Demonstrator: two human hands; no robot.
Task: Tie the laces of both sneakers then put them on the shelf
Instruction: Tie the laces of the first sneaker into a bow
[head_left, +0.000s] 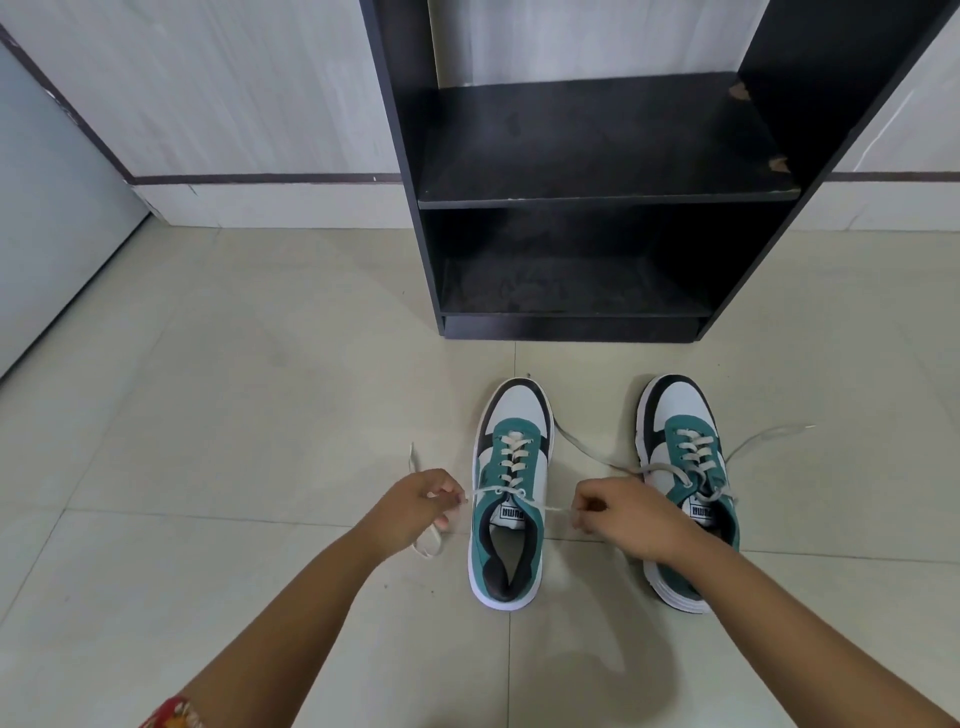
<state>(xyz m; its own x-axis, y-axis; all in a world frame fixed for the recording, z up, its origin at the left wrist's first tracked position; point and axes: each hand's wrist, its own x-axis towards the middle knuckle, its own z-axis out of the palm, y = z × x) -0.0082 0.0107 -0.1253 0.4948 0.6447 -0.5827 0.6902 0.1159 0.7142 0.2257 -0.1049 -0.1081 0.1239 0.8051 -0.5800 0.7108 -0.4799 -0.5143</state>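
Two forearms, bare from wrist up. Left hand and right hand bare too. Red sleeve, orange-yellow print, only its edge showing on left arm.

Pale tiled floor, on which a black shelf unit is stood at the wall; left-hand sneaker and right-hand sneaker are set before it, a loose lace trailed between.

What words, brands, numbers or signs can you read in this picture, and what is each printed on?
"PUMA": tongue label of the left sneaker, upside down to the camera.
"PUMA", probably: tongue label of the right sneaker, small and partly hidden.
No other text shows; the shelf bears none.
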